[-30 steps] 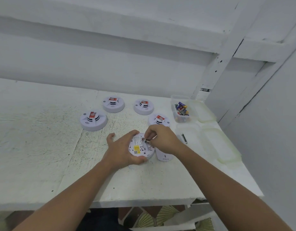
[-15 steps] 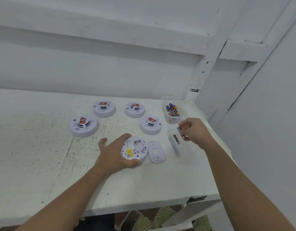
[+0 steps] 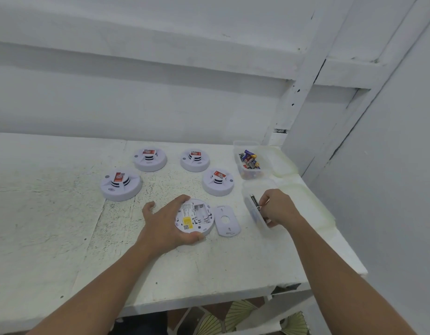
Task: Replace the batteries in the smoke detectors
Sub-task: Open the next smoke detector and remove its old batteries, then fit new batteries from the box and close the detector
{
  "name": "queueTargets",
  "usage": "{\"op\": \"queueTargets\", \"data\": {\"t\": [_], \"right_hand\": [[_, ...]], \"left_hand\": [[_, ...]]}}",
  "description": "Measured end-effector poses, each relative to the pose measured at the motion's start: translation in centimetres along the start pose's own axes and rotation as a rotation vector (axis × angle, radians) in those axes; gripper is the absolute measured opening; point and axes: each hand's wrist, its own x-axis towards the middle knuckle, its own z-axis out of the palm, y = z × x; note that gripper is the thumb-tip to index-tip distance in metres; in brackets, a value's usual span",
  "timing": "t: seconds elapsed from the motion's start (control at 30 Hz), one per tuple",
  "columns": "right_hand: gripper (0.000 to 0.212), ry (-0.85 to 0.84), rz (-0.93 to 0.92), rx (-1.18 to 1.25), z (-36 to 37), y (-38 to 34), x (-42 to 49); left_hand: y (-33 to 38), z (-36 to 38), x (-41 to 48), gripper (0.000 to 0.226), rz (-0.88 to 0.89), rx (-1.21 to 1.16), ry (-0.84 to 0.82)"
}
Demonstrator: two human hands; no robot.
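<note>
as you are working at the white table (image 3: 51,226): its scuffed top is carrying everything listed below.
translucent lids (image 3: 313,204): two are lying flat along the table's right edge, beside the tubs.
near clear tub (image 3: 257,184): it is sitting close to the right edge, just right of the cover plate, and your right hand is reaching into it.
far clear tub (image 3: 245,144): it is standing just behind the near one, holding a heap of mixed batteries.
left hand (image 3: 165,223): you are curling your thumb and fingers round the rim of the open smoke detector, pinning it to the table.
right hand (image 3: 279,209): you are bending your fingers tight and pinching the battery at its lower end.
open smoke detector (image 3: 197,217): it is lying face down at the front middle of the table, its battery bay and yellow label facing up.
closed smoke detectors (image 3: 120,184): four are sitting behind it, apart from each other, each showing a red sticker on top.
cover plate (image 3: 227,221): it is lying flat between the open smoke detector and the near clear tub.
battery (image 3: 254,201): dark and tilted, it is sitting inside the near clear tub at your right fingertips.
</note>
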Motion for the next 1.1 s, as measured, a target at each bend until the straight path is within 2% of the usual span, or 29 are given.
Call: {"op": "queueTargets", "data": {"t": [0.27, 0.43, 0.7, 0.97, 1.1], "right_hand": [[0.025, -0.001, 0.037, 0.019, -0.2, 0.0, 0.4], [0.032, -0.052, 0.041, -0.036, -0.2, -0.1, 1.4], [0.027, -0.088, 0.052, 0.077, 0.0, -0.5, 1.6], [0.023, -0.044, 0.027, 0.028, -0.7, -1.0, 2.6], [0.017, 0.054, -0.029, 0.027, -1.7, -2.1, 3.6]], "left_hand": [[0.2, -0.2, -0.1, 0.095, -0.003, -0.008, -0.004], [0.7, -0.5, -0.2, 0.097, 0.0, -0.008, -0.002], [0.8, -0.6, -0.3, 0.098, -0.002, -0.011, -0.01], [0.7, -0.4, -0.3, 0.095, -0.012, -0.035, 0.002], [0.6, -0.3, -0.2, 0.096, -0.041, -0.069, -0.003]]}}
